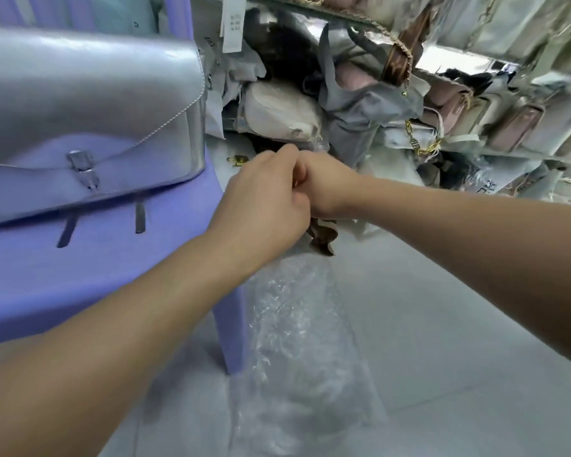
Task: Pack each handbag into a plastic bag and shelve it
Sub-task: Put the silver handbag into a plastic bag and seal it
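1. Our left grip (267, 192) and right grip (325, 188) meet, fingers curled, pinching the top of the clear plastic bag (294, 324), which hangs limp.
2. The silver handbag (89, 120) rests on the purple chair (96, 282), untouched.
3. We judge the film light and slippery, and the handbag stiff: hold its sides.

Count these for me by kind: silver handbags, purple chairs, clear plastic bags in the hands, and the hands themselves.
silver handbag: 1
purple chair: 1
clear plastic bag: 1
hands: 2 (left hand, right hand)
Total: 5
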Motion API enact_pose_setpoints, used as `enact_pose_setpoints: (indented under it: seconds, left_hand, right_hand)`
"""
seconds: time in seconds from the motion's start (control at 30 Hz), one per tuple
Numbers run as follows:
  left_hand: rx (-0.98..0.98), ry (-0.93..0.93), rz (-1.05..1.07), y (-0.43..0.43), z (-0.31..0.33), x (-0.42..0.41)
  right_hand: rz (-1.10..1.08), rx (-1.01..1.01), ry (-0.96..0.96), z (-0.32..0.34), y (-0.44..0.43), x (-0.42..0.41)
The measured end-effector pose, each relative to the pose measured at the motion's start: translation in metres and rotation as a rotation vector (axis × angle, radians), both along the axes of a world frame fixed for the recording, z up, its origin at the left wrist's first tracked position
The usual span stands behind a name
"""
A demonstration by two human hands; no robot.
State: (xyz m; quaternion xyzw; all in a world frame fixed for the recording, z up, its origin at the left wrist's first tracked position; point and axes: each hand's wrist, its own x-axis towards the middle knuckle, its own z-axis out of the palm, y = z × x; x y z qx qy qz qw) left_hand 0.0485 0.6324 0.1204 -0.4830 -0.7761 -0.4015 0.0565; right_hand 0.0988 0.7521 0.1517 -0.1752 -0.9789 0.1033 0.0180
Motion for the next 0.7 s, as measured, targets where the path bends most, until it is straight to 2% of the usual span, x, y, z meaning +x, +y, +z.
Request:
enact_pose_setpoints:
  seconds: [0.1, 0.23, 0.33, 0.5, 0.53, 0.6, 0.7]
  left_hand:
    - [-0.200, -0.088, 0.009, 0.017, -0.013, 0.021]
    - [-0.581, -0.155, -0.013, 0.027, -0.052, 0.037]
    - [-0.788, -0.128, 0.051, 0.028, -0.073, 0.033]
    - [-1.074, -0.040, 0.039, 0.027, -0.084, 0.043]
    - [-1.100, -0.076, 0.020, 0.029, -0.083, 0.046]
    - [-1.053, -0.266, -0.003, 0.034, -0.078, 0.048]
    - [-0.841, -0.545, -0.026, 0.042, -0.066, 0.045]
  right_hand:
    - [-0.022, -0.018, -0.142, -0.026, 0.015, 0.015]
    - [-0.028, -0.094, -0.340, -0.062, 0.024, 0.034]
    - [0.065, -0.180, -0.461, -0.079, 0.026, 0.044]
    - [0.164, -0.103, -0.609, -0.100, 0.024, 0.048]
    - [0.155, -0.092, -0.668, -0.103, 0.024, 0.048]
    - [0.129, -0.083, -0.801, -0.107, 0.028, 0.046]
    - [0.083, -0.170, -0.874, -0.103, 0.037, 0.044]
